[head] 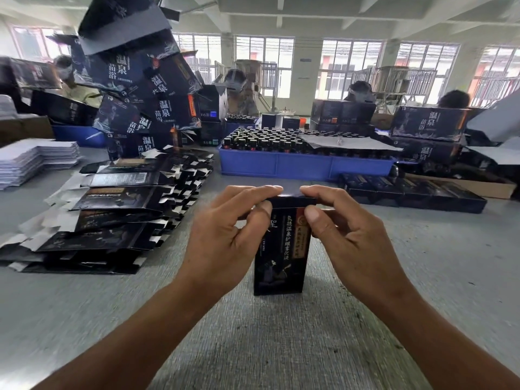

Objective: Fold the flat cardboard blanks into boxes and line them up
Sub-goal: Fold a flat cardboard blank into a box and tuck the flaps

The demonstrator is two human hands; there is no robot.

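1. Two bare forearms reached in over a grey, finely ribbed table (281, 347), which filled the near ground.
2. One dark printed box (278, 257) stood upright on that surface between the hands, its top flap folded over.
3. The left hand (225, 237) pinched the box's upper left corner, thumb on the front face and fingers curled over the top edge.
4. The right hand (351, 235) gripped the upper right corner the same way, thumb pressed on the front near an orange label strip.
5. Left of the box, a slumped heap of flat cardboard blanks (112, 209) lay on the table, dark faces and pale undersides mixed.
6. Beyond the hands sat a blue tray (304, 166) packed with dark-capped bottles (267, 139), partly covered by a grey sheet.
7. To the right, a row of dark folded boxes (413, 192) lay near the table's far side.
8. Higher on the left, a leaning tower of larger dark cartons (140, 88) rose toward the ceiling.
9. Farthest back, seated workers faced the table before a wall of barred windows (349, 66) under a white beamed ceiling.
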